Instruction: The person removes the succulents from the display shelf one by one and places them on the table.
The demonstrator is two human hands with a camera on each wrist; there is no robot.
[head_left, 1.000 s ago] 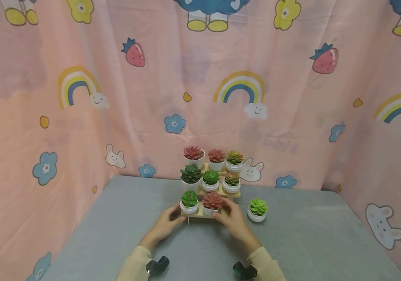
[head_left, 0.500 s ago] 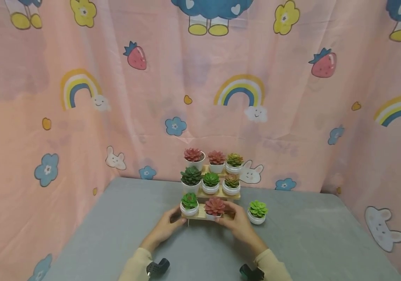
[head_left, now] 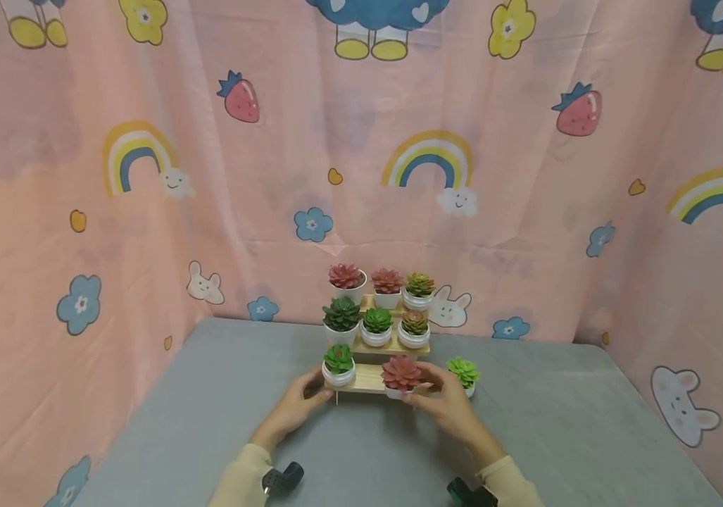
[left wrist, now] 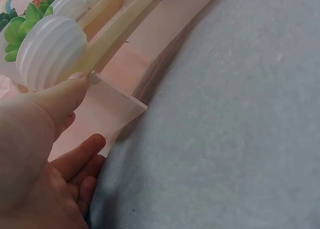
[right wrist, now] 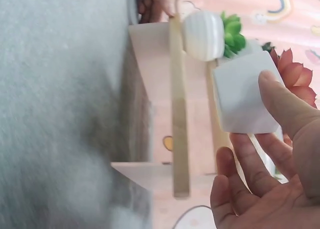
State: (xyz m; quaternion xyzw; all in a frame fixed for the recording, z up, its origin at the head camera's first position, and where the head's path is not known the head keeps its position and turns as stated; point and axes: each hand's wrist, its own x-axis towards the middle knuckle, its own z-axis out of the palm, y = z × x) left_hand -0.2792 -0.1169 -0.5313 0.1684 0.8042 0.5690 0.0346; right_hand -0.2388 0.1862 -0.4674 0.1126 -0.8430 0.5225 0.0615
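Note:
In the head view, my left hand [head_left: 293, 410] grips the left front end of a tiered wooden plant stand [head_left: 369, 378], its thumb on the board edge [left wrist: 95, 56] beside a ribbed white pot with a green succulent [head_left: 338, 367]. My right hand [head_left: 455, 408] pinches a pink-red succulent [head_left: 401, 373] by its square white pot [right wrist: 242, 101], thumb on one side and fingers on the other. In the right wrist view, a gap shows between that pot and the front board. Several potted succulents fill the two upper tiers.
A bright green succulent [head_left: 463, 372] in a white pot stands on the grey table [head_left: 564, 415], right of the stand and partly behind my right hand. A pink patterned curtain [head_left: 361, 141] hangs behind the stand and along both sides.
My right hand has moved rightward with the pink-red succulent, away from the green one, and now partly covers the loose bright green plant. My left hand stays at the stand's left front end.

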